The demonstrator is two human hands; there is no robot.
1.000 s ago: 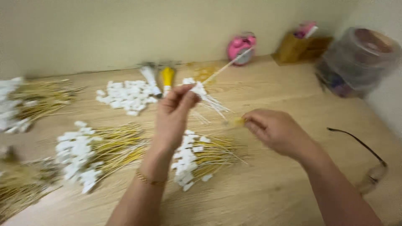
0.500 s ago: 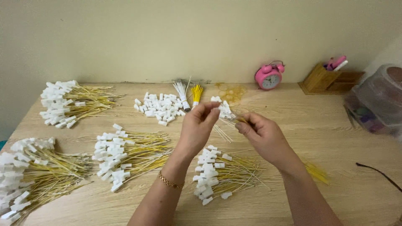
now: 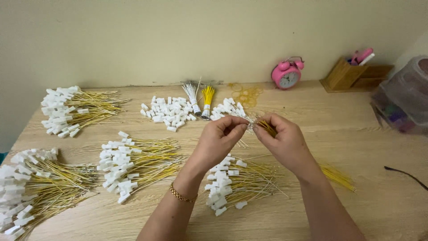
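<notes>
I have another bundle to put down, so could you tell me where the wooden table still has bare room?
Bare wood lies right of the right hand, between the pink alarm clock and the loose yellow wires, up to the clear plastic container. The front right of the light wooden table is bare too. The left half is crowded with heaps of yellow wires with white plugs.

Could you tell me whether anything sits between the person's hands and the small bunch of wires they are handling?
Nothing visible does. The left hand and right hand already meet at the bunch of yellow and white wires, pinching it between their fingers above the wooden table. The wire piles lie below and to the sides.
</notes>
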